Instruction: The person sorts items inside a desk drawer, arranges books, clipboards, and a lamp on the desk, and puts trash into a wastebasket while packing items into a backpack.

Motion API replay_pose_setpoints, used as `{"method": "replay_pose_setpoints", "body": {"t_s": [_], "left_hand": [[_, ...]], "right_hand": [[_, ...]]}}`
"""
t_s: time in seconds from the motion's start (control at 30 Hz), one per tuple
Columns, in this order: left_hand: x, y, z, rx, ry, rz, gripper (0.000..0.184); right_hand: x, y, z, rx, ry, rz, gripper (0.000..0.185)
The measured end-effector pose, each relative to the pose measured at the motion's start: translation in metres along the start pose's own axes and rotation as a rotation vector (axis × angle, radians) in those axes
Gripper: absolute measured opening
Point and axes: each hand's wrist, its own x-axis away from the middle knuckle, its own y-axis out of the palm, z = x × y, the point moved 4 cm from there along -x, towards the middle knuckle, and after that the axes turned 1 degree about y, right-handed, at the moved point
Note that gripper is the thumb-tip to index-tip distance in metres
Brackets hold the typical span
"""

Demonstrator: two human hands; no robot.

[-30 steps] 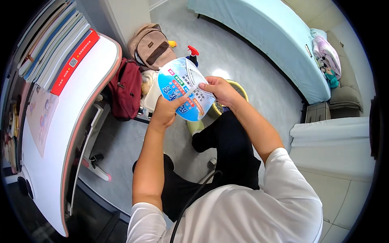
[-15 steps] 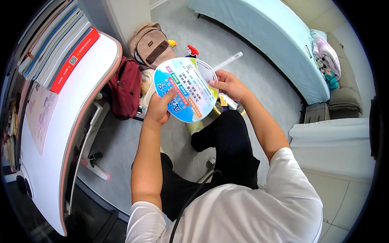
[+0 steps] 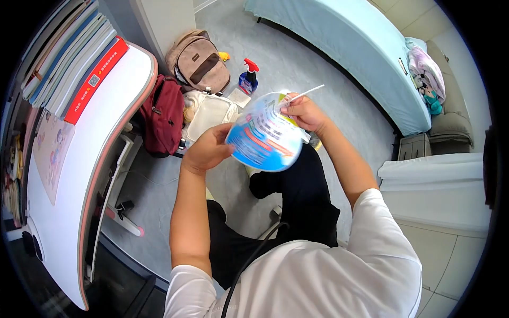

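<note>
A round plastic hand fan (image 3: 265, 139), printed blue, white and yellow with blurred writing, is held tilted above my knees. My right hand (image 3: 303, 112) is closed on its upper right edge, near the base of the white handle (image 3: 308, 92), which points up and right. At the fan's left edge, my left hand (image 3: 208, 149) has its fingers curled, their tips touching the rim. Whether more than one fan is stacked here I cannot make out. Behind the fan, a container on the floor is mostly hidden.
A brown backpack (image 3: 200, 63), a maroon bag (image 3: 165, 116), an open white case (image 3: 209, 117) and a blue spray bottle (image 3: 247, 82) with a red trigger stand on the floor ahead. On my left is a white desk (image 3: 106, 127) with books; a blue-covered bed (image 3: 360, 50) lies right.
The fan has moved down and right and tilted, its handle now seen nearly edge-on. My left hand has slid from its face to its left edge. The spray bottle and white case show more.
</note>
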Motion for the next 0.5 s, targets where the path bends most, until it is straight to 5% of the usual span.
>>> {"method": "replay_pose_setpoints", "body": {"t_s": [0.03,0.13,0.17,0.27,0.4,0.5], "left_hand": [[0.005,0.007,0.004,0.056,-0.025,-0.162,0.071],[-0.009,0.041,0.006,0.399,-0.051,-0.075,0.092],[-0.013,0.029,-0.014,0.303,-0.213,-0.019,0.098],[-0.020,0.024,-0.042,0.132,-0.281,-0.032,0.091],[-0.023,0.017,-0.043,-0.028,-0.347,0.282,0.064],[-0.027,0.014,-0.039,-0.162,-0.189,0.419,0.046]], "right_hand": [[0.002,0.001,-0.003,0.058,0.034,0.002,0.024],[0.005,0.026,-0.011,0.286,0.173,0.003,0.016],[0.003,0.039,-0.015,0.399,0.188,-0.011,0.015],[-0.012,0.058,-0.011,0.614,0.108,-0.129,0.017],[-0.020,0.061,0.004,0.617,0.112,-0.016,0.030],[-0.013,0.069,-0.002,0.048,0.193,-0.141,0.040]]}}
